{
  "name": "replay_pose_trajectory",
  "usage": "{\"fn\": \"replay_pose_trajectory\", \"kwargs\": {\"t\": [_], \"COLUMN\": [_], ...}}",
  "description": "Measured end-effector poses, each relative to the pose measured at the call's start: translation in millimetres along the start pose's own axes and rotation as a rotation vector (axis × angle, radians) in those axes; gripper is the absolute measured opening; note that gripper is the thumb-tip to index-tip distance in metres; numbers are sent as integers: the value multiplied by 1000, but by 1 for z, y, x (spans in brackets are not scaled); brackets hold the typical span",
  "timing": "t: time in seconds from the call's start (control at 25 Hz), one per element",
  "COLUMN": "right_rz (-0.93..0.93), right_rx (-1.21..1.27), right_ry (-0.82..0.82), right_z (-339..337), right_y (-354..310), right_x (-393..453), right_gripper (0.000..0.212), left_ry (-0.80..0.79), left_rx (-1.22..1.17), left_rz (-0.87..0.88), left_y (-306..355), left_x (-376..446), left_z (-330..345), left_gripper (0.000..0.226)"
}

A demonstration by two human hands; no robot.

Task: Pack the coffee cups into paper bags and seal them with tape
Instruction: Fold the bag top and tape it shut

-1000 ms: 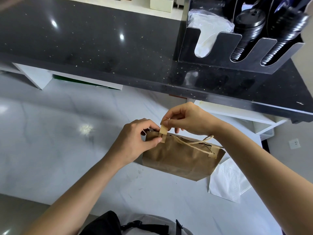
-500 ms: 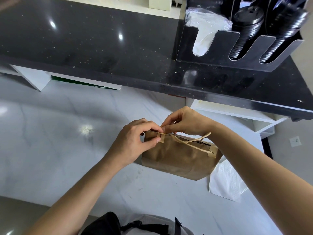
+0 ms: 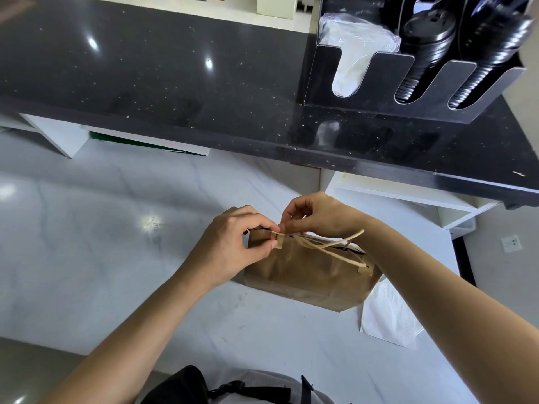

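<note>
The brown paper bag (image 3: 309, 275) stands on the white marble counter (image 3: 87, 243) a little right of centre, its folded mouth uppermost and its long axis running from about 10 o'clock at the left hand down to 4 o'clock under the right forearm; the broad face tilts toward the camera and the base sits at the 6 o'clock side. Its twisted paper handles (image 3: 329, 246) lie flopped across the top edge toward 3 o'clock. A short strip of tan tape (image 3: 278, 240) is folded over the top edge at the bag's 10 o'clock corner. The left hand (image 3: 233, 246) pinches that corner, thumb pressing the tape's near flap against the bag's face, fingers curled behind. The right hand (image 3: 318, 218) meets it from 2 o'clock, fingertips closed on the tape at the bag's rim, the other fingers curled. One second ago the tape stood upright above the edge, held in the right fingers; half a second ago it was bent over; now it lies flat, and both hands have dropped lower onto the rim. A white paper sheet (image 3: 388, 316) lies at the bag's 4 o'clock corner, partly under it. At 1 o'clock, on the black upper counter (image 3: 175, 68), a dark lid holder (image 3: 388, 91) carries stacked black lids (image 3: 423, 51).
</note>
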State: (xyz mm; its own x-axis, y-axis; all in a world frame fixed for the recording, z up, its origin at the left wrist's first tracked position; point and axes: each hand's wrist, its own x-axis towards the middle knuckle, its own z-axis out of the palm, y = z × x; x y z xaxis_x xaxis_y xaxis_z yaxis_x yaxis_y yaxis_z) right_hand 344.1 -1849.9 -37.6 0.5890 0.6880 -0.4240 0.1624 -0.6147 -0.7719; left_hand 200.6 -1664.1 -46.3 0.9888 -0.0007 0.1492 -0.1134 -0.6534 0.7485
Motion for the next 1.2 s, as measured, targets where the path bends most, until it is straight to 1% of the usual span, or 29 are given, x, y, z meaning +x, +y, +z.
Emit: {"fn": "replay_pose_trajectory", "kwargs": {"t": [0.12, 0.24, 0.32, 0.44, 0.52, 0.72, 0.88, 1.0, 1.08, 1.2], "right_rz": [10, 9, 20, 0, -40, -82, -87, -106, -106, -116], "right_rx": [-22, -47, -35, 12, 28, 37, 32, 15, -18, -22], "right_ry": [17, 67, 121, 238, 303, 433, 510, 533, 555, 603], "right_z": [-2, -6, -10, -19, -25, -27, -20, -13, -7, 1], "right_y": [-5, -7, -6, -1, 4, 17, 31, 40, 46, 53], "right_x": [-2, -5, -11, -27, -43, -85, -117, -139, -147, -149], "right_gripper": [16, 16, 14, 5, 7, 8, 8, 5, 9, 13], "left_ry": [-22, -50, -59, -52, -44, -55, -85, -75, -76, -69], "left_rx": [53, 130, 167, 257, 302, 305, 269, 264, 276, 280], "left_rz": [18, 26, 40, 104, 128, 179, 154, 169, 184, 207], "left_y": [-2, -2, -2, -5, -5, -1, -1, -3, -4, -6], "left_x": [4, 8, 9, 9, 9, 10, 10, 10, 10, 9], "left_z": [2, 3, 3, 1, 0, 0, -2, -3, -4, -3], "left_gripper": [20, 23, 23, 25, 28, 23, 20, 25, 30, 28]}}
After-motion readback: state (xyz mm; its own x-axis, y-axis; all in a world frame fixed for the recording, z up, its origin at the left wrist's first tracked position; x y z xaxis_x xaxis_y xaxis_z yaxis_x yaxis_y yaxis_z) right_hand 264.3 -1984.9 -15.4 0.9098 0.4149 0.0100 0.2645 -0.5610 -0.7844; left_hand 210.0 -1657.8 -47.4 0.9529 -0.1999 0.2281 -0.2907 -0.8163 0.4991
